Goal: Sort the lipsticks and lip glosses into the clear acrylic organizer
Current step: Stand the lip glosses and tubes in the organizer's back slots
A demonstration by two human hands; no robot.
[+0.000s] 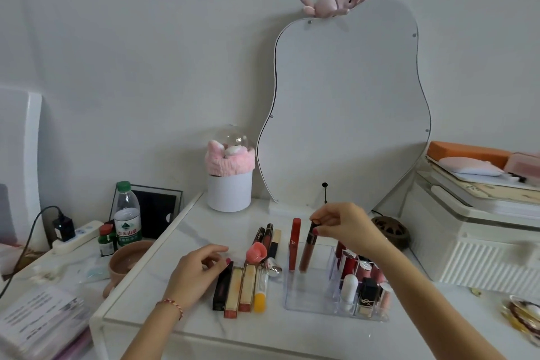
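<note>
The clear acrylic organizer [304, 305] stands on the white dresser top, right of centre. Several lipsticks fill its small right-hand cells [363, 283]. A red lip gloss [294, 244] stands upright in its large left compartment. My right hand [342, 225] pinches the cap of a brown lip gloss [307, 251] whose lower end is inside that same compartment. My left hand [195, 275] rests by a row of loose tubes, fingertips at the top of a black tube [222, 286]. Two gold-and-red tubes [240, 289] and a yellow-ended one [260, 292] lie beside it. More tubes [267, 238] lie behind.
A wavy mirror [344, 114] leans on the wall behind. A white pot with a pink headband [230, 181] stands at the back. A white ribbed box [482, 245] sits to the right. A lower side table at left holds a water bottle [127, 215] and a bowl [128, 259].
</note>
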